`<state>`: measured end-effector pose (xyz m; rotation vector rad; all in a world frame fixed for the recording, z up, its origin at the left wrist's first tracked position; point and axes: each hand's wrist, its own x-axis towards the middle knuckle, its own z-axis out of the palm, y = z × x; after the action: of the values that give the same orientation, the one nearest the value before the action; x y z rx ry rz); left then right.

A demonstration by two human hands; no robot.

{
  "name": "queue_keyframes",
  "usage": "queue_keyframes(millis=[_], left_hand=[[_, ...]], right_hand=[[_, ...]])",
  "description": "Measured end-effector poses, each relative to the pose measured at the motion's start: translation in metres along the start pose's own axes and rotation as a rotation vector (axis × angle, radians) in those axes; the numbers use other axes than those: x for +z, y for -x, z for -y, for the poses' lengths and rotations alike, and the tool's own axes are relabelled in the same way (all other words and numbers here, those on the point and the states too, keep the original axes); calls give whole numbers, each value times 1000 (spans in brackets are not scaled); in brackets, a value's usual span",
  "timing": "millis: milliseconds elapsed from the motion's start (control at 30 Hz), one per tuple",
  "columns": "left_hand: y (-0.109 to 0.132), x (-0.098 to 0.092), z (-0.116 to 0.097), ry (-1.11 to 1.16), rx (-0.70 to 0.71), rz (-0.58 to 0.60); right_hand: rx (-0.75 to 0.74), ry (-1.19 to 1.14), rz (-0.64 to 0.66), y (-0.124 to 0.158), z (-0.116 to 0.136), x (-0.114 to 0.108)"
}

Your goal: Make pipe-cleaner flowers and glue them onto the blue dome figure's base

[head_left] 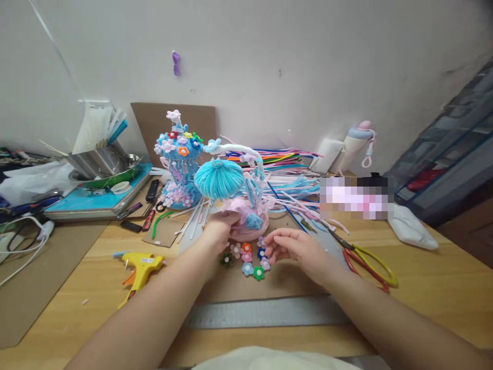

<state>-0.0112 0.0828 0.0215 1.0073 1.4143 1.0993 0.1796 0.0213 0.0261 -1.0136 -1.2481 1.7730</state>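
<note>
**Steadying a top-heavy ornament, with the loose blooms close by**

Gripping low is what counts here: the left hand (219,225) is closed on the near rim of the pink base (252,230), thumb and fingers wrapped on its left side. The fluffy blue dome (219,180) hangs above from a curved white stem, so a hold at the foot is likely what keeps the piece from tipping.

The right hand (298,250) lies just right of the base, well apart from the left, with its fingers curled together and their tips at the edge of the small flowers (247,258). Whether it pinches one of them I cannot tell.

The flowers sit in a tight cluster on the cardboard sheet (285,282), directly in front of the base and between the two hands — within reach of either.

The tools seem parked by side:
- the yellow glue gun (140,266) lies on the table (423,277) to the left
- the scissors (367,259) lie to the right
- the steel ruler (265,311) lies across the front, under the forearms

Behind the base are a flowered blue tower (179,169) and a spread of loose pipe cleaners (285,156) near the wall.
</note>
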Motion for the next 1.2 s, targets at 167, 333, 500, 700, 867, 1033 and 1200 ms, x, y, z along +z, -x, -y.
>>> queue_keyframes(millis=[167, 333, 500, 700, 867, 1033, 1200], left_hand=[[-23, -3, 9, -335, 355, -146], [-25, -15, 14, -608, 623, -158], [-26, -22, 19, -818, 786, -72], [-28, -24, 29, -942, 833, -40], [-29, -25, 32, -1019, 842, -24], [-27, -23, 30, -1082, 846, -25], [-20, -20, 25, -1107, 846, -25]], right_hand=[[-11, -83, -193, -9, -6, -19], [-33, -74, -212, -9, -9, -21], [-69, -27, -227, -9, -8, -20], [-69, 12, -242, -10, -10, -21], [-77, 18, -234, -11, -11, -21], [-82, 29, -234, -10, -11, -20], [-81, 40, -241, -10, -11, -19]])
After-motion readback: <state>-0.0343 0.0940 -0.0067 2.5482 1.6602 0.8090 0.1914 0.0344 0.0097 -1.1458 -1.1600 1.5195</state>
